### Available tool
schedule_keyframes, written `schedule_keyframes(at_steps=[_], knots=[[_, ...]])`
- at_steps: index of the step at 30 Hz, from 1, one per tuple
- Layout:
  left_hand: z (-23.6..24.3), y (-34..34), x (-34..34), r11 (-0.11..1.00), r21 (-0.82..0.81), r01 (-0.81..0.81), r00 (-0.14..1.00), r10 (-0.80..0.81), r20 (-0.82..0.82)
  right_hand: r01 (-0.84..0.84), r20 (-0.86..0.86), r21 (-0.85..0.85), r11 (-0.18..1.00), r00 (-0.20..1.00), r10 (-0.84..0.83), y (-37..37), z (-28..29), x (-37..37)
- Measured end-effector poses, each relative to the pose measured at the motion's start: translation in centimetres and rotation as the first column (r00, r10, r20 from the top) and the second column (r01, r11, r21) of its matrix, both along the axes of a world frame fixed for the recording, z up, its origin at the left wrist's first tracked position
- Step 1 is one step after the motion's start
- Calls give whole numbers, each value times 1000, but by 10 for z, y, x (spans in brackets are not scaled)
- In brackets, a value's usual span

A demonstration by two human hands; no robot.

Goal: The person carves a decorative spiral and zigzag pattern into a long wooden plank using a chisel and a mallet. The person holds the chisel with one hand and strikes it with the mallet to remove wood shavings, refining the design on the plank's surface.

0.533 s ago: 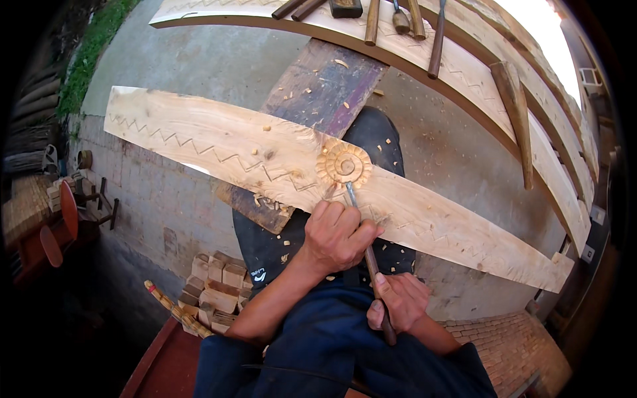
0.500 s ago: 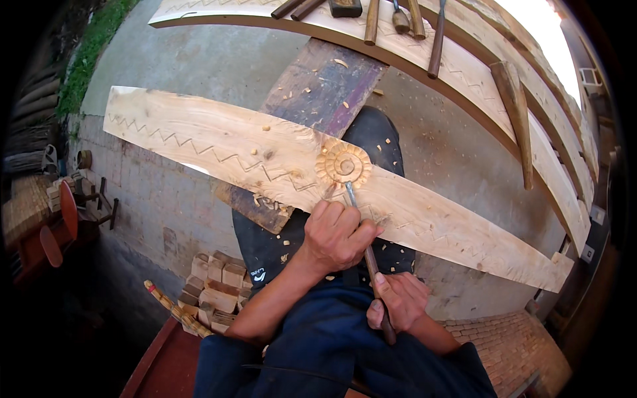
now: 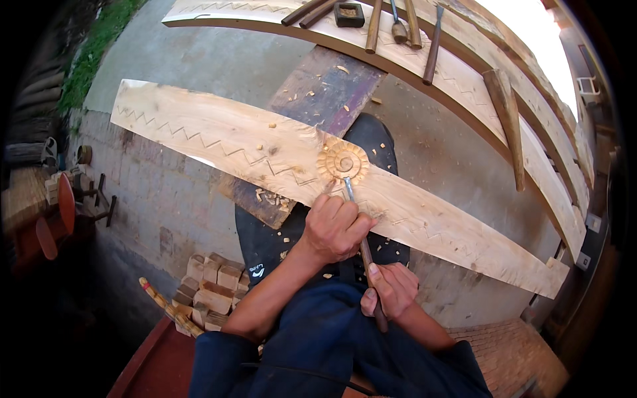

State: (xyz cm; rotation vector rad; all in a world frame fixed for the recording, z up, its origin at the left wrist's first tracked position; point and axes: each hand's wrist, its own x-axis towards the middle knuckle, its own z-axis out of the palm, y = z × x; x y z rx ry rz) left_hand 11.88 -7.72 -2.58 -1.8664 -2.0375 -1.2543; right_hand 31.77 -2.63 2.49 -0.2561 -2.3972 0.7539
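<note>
A long pale wooden plank lies slanting across my lap, with a zigzag line cut along it. Near its middle is a carved round rosette with a petal-like border and rings inside. The metal blade of a chisel meets the lower edge of that rosette. My left hand is closed around the chisel's shaft just behind the blade, knuckles up, by the plank's near edge. Lower down, my right hand is wrapped around the dark wooden handle, whose butt points toward my body.
Beneath the plank sits a worn board strewn with chips. Beyond are more long planks, bearing several chisels, a small dark box and a wooden mallet. Wood blocks are piled at lower left.
The whole view has shifted and turned slightly. Both hands keep their grip on the chisel, and its tip stays at the lower edge of the rosette.
</note>
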Motion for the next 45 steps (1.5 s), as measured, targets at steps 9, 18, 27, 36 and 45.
schedule_keyframes(at_steps=[9,18,27,36,45], knots=[[0,0,2,998,-13,-63,998,62,-15,36,-27,-33,999,999,-37,-6,-9,-6],[6,-5,9,998,37,-57,998,57,9,36,70,-23,999,997,-34,-6,19,8],[13,-3,2,998,10,-59,998,59,4,61,82,-44,997,995,-58,-7,21,1],[12,-4,1,999,-24,-45,997,46,54,84,120,-44,995,990,-78,-15,24,-7],[4,-1,3,995,-46,-89,996,89,-13,82,-39,-16,997,996,-83,-9,-4,-14]])
